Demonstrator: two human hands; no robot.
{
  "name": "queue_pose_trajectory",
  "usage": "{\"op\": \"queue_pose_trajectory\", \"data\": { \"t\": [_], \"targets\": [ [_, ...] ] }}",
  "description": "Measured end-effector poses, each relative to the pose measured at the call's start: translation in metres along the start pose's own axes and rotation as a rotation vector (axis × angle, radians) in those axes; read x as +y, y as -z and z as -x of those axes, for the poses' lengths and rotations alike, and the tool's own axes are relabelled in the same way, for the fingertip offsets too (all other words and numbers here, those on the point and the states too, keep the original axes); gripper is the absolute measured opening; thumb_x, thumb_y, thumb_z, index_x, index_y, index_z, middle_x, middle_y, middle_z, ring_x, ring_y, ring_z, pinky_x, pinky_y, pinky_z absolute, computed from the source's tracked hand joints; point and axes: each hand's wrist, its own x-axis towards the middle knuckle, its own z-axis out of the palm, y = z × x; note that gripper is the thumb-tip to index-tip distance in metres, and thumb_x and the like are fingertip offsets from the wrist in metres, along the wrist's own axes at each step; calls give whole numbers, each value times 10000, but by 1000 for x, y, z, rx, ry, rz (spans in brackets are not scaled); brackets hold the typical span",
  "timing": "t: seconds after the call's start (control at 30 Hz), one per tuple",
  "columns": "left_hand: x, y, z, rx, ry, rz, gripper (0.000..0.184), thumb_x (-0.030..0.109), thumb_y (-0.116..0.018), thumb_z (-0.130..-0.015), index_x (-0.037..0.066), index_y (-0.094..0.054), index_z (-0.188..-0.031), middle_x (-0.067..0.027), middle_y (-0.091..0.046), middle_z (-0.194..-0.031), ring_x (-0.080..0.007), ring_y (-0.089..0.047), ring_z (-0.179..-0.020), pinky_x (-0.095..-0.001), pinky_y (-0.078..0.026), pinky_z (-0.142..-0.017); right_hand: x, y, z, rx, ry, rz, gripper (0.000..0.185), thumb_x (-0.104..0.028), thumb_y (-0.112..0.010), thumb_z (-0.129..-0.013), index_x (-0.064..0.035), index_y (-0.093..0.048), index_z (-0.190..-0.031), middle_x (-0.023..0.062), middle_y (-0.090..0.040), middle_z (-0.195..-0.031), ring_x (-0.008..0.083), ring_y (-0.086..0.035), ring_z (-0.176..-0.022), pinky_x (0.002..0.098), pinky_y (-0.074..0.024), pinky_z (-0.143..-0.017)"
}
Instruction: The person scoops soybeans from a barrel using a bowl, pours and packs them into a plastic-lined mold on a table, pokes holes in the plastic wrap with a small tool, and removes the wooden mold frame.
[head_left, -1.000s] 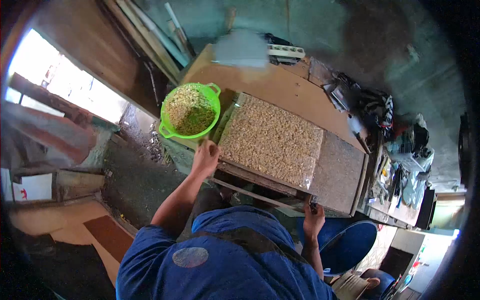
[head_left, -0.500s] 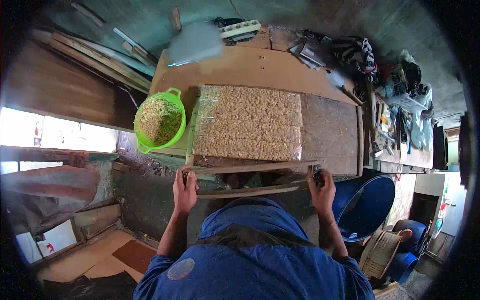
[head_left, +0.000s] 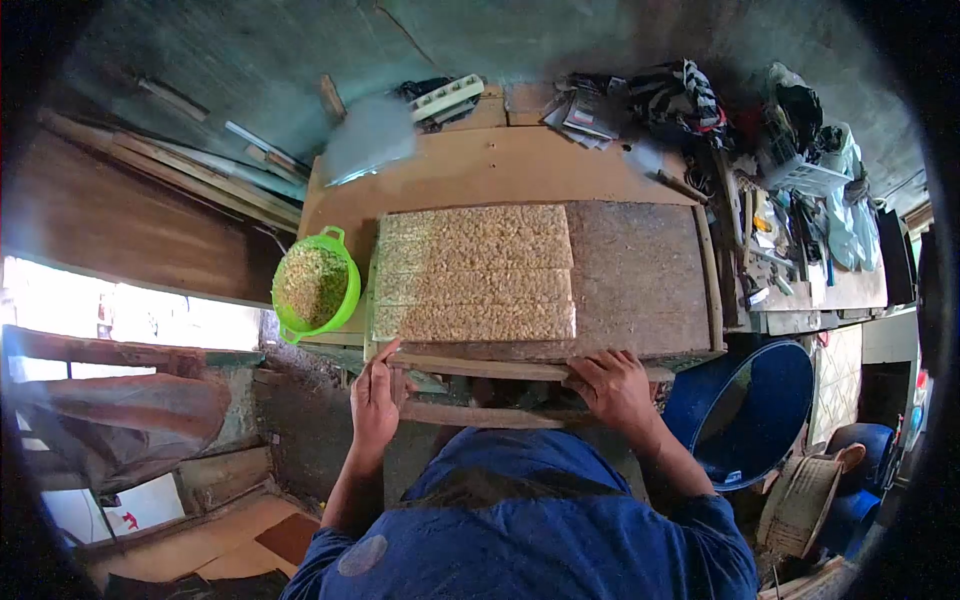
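A flat slab of pale, grainy pieces [head_left: 475, 272], with lines running across it, lies on the left part of a wooden board [head_left: 640, 275]. My left hand [head_left: 375, 398] is at the board's front left corner, fingers closed on something I cannot make out. Near the front edge, right of the slab, my right hand [head_left: 612, 385] rests over a wooden strip [head_left: 480, 367] with its fingers apart. The green colander [head_left: 350, 295], holding similar pale bits, stands left of the slab.
A clear plastic sheet [head_left: 375, 140] and a power strip [head_left: 447, 97] lie at the back. Papers [head_left: 582, 118] and dark cloth are further right. Tools and bags cover a side bench [head_left: 850, 285]. Below it stands a blue barrel [head_left: 740, 415].
The view has swung round and squared up to the board. My right hand has moved left along the front edge and its fingers have spread; the front strip now sits closer against the board.
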Motion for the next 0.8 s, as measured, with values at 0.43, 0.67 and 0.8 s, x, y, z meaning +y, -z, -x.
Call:
{"op": "queue_pose_trajectory", "data": {
  "t": [0.43,0.67,0.8],
  "targets": [
    [-130,74,87,267,487,-326,391,347,-497,-1019,6,-684,-974,-65,-672,-759,-159,-653,-646,-300,-497,-553,94,10,-26,257,-570,-325,185,-140,-664,-898,35,-603,-909,222,-618,-889,412,-625,-810,432,-480,-673],
    [-224,96,175,308,762,-96,356,331,-555,-986,2,-689,-975,-76,-680,-745,-185,-663,-662,-324,-515,-572,134,-29,-61,100,-751,-135,256,-241,-657,-892,1,-646,-976,260,-669,-894,447,-648,-880,478,-504,-709],
    [-221,88,195,240,852,-221,381,366,-635,-946,-3,-684,-1027,-91,-698,-816,-227,-679,-738,-375,-545,-654,137,-49,-73,92,-739,-62,285,-223,-648,-866,-26,-634,-1072,249,-680,-960,447,-645,-923,514,-528,-780]
  ]
}}
